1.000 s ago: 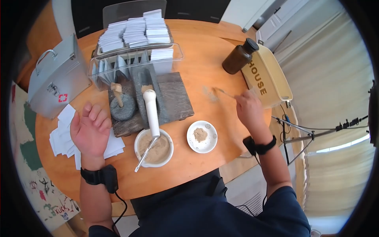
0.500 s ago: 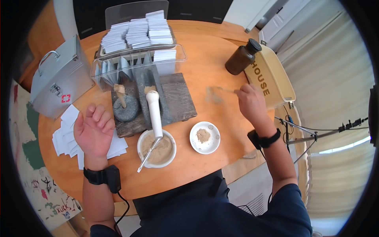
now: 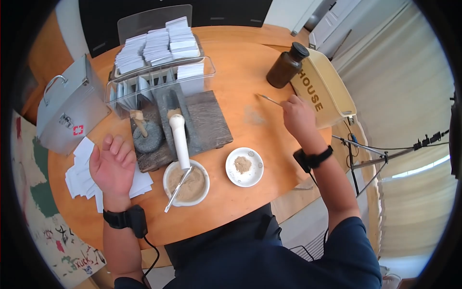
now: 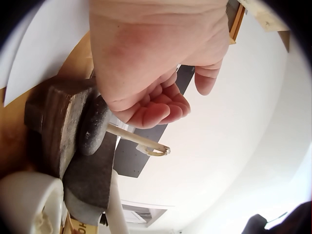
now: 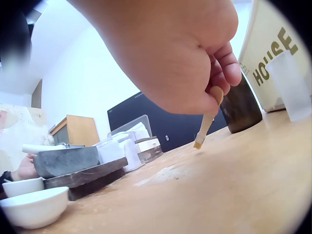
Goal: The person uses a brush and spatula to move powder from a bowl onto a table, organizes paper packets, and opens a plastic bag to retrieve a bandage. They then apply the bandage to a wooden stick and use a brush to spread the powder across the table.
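Observation:
My right hand [image 3: 299, 118] pinches a small brush [image 3: 269, 99]; in the right wrist view the brush's bristles [image 5: 198, 145] are just above the wooden table, beside a smear of pale powder [image 5: 168, 174]. That powder patch [image 3: 253, 115] lies left of the hand in the head view. My left hand [image 3: 113, 166] is palm up with loosely curled fingers and holds nothing, over white papers [image 3: 80, 174]. A white mortar [image 3: 205, 191] holds tan powder, a white pestle [image 3: 179, 139] and a metal spoon [image 3: 176, 191]. A small white dish [image 3: 245, 180] holds a little powder.
A dark wooden board [image 3: 210, 118] carries a stone trough [image 3: 190, 139] and a round stone [image 3: 148, 140] with a handle. Behind are trays of white packets [image 3: 156, 46]. A metal box [image 3: 72, 108] stands left; a brown bottle [image 3: 284, 70] and cream bin [image 3: 327, 86] stand right.
The brush in my right hand has lifted slightly and moved away from the powder patch, and shows clearly instead of blurred. My left hand keeps its pose. The head view has shifted a little.

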A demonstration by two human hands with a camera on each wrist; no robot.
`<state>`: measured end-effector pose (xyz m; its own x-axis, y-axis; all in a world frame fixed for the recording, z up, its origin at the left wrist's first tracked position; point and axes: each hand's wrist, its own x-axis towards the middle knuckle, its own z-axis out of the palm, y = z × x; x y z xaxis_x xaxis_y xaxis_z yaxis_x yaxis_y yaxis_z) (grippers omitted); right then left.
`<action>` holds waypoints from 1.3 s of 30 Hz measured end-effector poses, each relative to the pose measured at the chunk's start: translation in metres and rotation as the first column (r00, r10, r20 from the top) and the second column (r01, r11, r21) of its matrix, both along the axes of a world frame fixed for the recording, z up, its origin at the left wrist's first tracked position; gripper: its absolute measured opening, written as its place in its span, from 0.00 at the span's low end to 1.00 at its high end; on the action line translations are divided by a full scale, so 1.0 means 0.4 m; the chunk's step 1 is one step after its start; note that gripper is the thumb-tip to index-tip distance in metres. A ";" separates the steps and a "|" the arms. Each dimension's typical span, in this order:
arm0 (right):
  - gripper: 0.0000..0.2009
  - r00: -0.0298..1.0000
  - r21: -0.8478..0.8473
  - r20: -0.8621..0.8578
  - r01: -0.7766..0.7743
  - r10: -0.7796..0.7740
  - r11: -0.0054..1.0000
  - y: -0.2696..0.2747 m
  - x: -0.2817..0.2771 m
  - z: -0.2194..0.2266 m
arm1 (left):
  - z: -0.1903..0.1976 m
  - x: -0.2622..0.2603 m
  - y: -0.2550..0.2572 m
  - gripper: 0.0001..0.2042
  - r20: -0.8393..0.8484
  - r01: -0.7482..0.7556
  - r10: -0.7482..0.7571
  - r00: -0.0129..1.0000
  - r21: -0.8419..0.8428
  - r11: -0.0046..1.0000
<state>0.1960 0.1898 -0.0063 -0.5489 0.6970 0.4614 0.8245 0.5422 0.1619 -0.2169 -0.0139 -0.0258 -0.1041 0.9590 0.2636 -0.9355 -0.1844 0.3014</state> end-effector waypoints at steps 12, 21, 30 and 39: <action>0.06 0.993 0.018 0.003 -0.122 0.122 0.992 -0.012 -0.035 0.045 | 0.000 0.002 0.002 0.10 -0.007 -0.003 0.003 1.000 -0.007 1.000; 0.07 0.987 -0.094 0.071 -0.138 0.145 0.986 -0.045 -0.025 0.035 | 0.002 -0.006 -0.005 0.11 -0.002 -0.040 0.040 0.999 -0.005 0.999; 0.08 0.979 -0.101 0.165 -0.103 0.119 0.990 -0.020 -0.012 0.025 | 0.000 -0.002 -0.001 0.11 -0.013 -0.028 0.028 1.000 0.003 1.000; 0.08 0.999 -0.025 0.041 -0.013 0.014 1.000 -0.013 0.010 0.013 | -0.007 0.001 0.001 0.12 -0.023 0.010 -0.009 1.000 0.016 1.000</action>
<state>0.2002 0.1846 -0.0012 -0.5767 0.7002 0.4209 0.8099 0.5577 0.1818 -0.2163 -0.0135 -0.0288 -0.0887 0.9555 0.2812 -0.9300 -0.1805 0.3200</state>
